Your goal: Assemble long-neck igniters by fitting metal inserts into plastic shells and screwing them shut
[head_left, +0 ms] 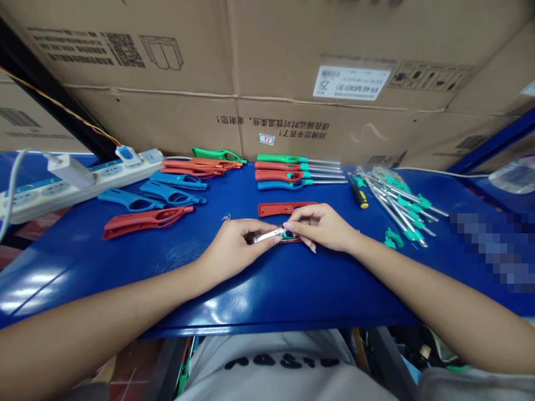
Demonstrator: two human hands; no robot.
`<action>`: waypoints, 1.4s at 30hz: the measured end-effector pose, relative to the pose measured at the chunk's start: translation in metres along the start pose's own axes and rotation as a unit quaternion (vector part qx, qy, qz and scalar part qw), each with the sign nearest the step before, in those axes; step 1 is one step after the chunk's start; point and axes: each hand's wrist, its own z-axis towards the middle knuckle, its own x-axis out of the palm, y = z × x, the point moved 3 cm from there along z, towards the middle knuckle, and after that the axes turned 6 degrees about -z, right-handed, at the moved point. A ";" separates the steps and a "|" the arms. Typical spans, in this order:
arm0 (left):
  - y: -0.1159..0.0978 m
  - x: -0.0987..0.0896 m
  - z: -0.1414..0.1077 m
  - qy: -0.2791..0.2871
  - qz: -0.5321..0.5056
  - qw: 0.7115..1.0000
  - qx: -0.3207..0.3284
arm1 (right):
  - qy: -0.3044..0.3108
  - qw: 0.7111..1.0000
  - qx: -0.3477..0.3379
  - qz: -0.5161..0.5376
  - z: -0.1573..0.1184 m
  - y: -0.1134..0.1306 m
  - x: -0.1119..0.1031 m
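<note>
The left hand holds a silver tube in its fingers, and the right hand pinches the tube's end. If either pinch is too loose, the tube could slip and bump the red case just beyond the hands.

The left hand holds a small silvery piece in its fingers, the right hand at its right end; just beyond the fingers on the blue tabletop lies a red handle piece, farther off handles fitted with metal rods, leftward loose handles, rightward a screwdriver and loose rods
</note>
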 end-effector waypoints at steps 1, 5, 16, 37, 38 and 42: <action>-0.001 -0.001 0.000 -0.002 -0.003 1.000 0.003 | -0.002 1.000 -0.005 0.000 0.000 0.000 0.000; -0.009 -0.010 0.002 -0.026 0.022 0.999 0.032 | -0.012 1.000 -0.006 0.014 0.001 0.000 -0.001; -0.023 -0.022 0.006 0.051 0.281 0.950 0.124 | -0.026 0.999 0.005 0.030 0.002 0.001 -0.007; -0.017 -0.025 0.006 0.065 0.243 0.968 0.012 | -0.020 1.000 0.008 0.006 0.001 0.000 -0.009; -0.016 -0.025 0.006 0.065 0.236 0.969 0.016 | -0.019 1.000 0.004 -0.001 0.000 0.000 -0.008; -0.018 -0.025 0.007 0.066 0.222 0.972 0.026 | -0.005 0.996 -0.052 -0.074 -0.006 0.002 -0.005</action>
